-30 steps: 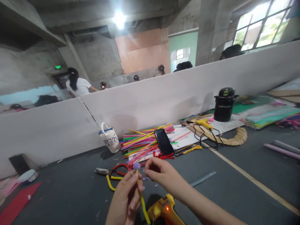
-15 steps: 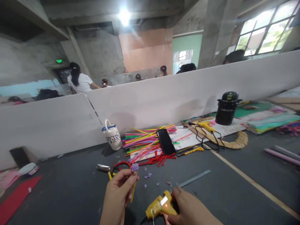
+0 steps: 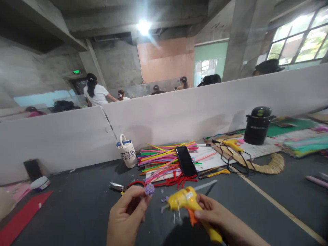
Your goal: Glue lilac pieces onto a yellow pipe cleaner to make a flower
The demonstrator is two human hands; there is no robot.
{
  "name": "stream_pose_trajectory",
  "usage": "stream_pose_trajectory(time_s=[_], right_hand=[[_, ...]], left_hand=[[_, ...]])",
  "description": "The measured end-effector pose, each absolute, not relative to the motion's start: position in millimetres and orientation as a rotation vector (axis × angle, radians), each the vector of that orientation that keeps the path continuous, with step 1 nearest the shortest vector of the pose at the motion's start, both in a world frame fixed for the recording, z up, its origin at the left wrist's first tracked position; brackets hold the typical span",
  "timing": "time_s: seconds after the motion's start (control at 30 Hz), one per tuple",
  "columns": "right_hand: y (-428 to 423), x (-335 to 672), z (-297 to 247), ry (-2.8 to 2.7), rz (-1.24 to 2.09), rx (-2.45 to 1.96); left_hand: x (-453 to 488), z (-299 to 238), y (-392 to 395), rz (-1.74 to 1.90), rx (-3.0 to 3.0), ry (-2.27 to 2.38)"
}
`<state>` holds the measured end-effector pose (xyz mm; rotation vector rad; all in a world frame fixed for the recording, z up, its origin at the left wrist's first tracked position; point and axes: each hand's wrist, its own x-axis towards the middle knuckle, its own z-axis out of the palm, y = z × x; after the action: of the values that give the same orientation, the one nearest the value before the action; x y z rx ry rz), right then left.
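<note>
Between the thumb and fingers of my left hand [image 3: 129, 213] is a small purple flower [image 3: 149, 189], its head facing up. My right hand [image 3: 217, 213] is wrapped round the handle of a yellow glue gun [image 3: 183, 200] with an orange trigger. The gun's nozzle points left toward the flower, a short gap away. A pale glue stick [image 3: 206, 185] juts from its rear. Several purple bits [image 3: 164, 200] lie on the table behind the nozzle. Scissors [image 3: 118, 186] with red handles lie partly hidden behind my left hand.
Colourful pipe cleaners [image 3: 161, 159] lie under a black phone [image 3: 186, 160]. A white cup [image 3: 127, 153] stands to their left. Further right are a second yellow glue gun [image 3: 232, 145] with black cable and a black pot-shaped container [image 3: 257, 128]. A low white partition [image 3: 174, 116] runs behind; people sit beyond.
My right hand has lifted the glue gun off the table, bringing its nozzle up toward the flower. My left hand has turned the flower slightly. The camera view has shifted a little.
</note>
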<state>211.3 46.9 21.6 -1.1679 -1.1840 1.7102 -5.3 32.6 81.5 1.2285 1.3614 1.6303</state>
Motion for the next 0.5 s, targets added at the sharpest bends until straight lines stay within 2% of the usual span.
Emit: stream_pose_trajectory(time_s=[0.13, 0.3, 0.5], right_hand=[[60, 210, 54, -0.98, 1.788, -0.975], [64, 197, 73, -0.99, 1.74, -0.816], [49, 210, 52, -1.401, 1.643, -1.032]], left_hand=[[-4, 81, 36, 1.61, 1.155, 1.317], [-12, 79, 37, 1.634, 1.097, 1.26], [-27, 73, 44, 1.107, 0.593, 0.886]])
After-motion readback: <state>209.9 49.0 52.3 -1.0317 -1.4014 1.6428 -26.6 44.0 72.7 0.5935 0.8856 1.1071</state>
